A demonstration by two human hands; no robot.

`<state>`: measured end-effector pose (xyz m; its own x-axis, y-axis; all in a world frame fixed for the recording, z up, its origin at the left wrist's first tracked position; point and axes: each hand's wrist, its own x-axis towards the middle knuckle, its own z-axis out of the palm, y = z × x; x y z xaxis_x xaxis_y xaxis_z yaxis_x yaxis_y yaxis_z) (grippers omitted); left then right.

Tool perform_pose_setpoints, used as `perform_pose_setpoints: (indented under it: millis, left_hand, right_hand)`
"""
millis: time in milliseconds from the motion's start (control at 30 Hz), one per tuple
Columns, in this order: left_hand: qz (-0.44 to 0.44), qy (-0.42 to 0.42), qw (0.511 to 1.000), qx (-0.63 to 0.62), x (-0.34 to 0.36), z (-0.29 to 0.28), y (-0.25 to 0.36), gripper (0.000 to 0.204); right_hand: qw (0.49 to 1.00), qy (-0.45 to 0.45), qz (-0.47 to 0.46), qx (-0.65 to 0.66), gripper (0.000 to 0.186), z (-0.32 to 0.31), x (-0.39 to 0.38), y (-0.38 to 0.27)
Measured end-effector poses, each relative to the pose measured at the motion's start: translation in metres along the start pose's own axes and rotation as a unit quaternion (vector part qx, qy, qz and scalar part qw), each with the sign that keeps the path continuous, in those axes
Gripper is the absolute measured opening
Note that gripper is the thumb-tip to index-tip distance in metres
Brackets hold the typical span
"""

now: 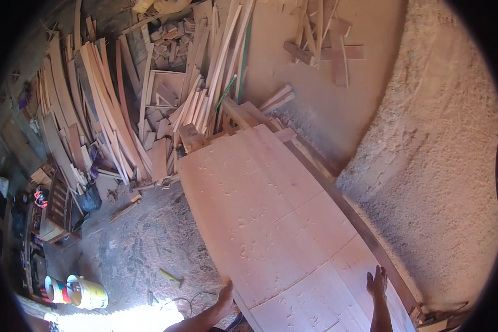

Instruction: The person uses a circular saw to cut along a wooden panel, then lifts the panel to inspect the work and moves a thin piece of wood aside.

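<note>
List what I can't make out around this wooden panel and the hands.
Head view: near end of the wooden panel, cut off by the lower edge.
Head view: panel's underside, hidden by its own top.
Head view: left hand's fingertips, too small to tell how they meet the panel's edge.
Head view: whether the right hand touches the panel; seen from above, any gap is hidden.
Head view: floor detail in the bright patch, washed out by glare.
</note>
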<state>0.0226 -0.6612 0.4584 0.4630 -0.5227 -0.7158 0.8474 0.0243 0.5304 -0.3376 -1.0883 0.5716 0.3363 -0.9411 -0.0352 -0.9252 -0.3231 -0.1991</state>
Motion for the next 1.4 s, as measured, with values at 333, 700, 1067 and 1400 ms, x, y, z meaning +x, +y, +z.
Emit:
perform_pose_setpoints:
  millis: [333, 700, 1067, 1400]
  left_hand:
    - [0.005, 0.055, 0.998, -0.022, -0.007, 0.005, 0.016, 0.070]
    - [0.026, -0.034, 0.995, -0.086, -0.034, 0.056, 0.044, 0.078]
    - [0.038, -0.092, 0.987, -0.125, -0.034, 0.102, 0.029, 0.089]
    - [0.022, -0.153, 0.964, -0.215, 0.055, 0.264, 0.041, 0.087]
  right_hand:
    - [0.995, -0.089, 0.010, 0.037, 0.064, 0.023, 0.097, 0.027]
    - [0.997, -0.019, 0.043, 0.062, 0.078, 0.011, 0.092, 0.046]
    - [0.984, 0.180, -0.010, 0.003, 0.079, -0.220, 0.032, 0.015]
    - [0.912, 0.398, -0.068, -0.067, 0.066, -0.411, -0.046, -0.089]
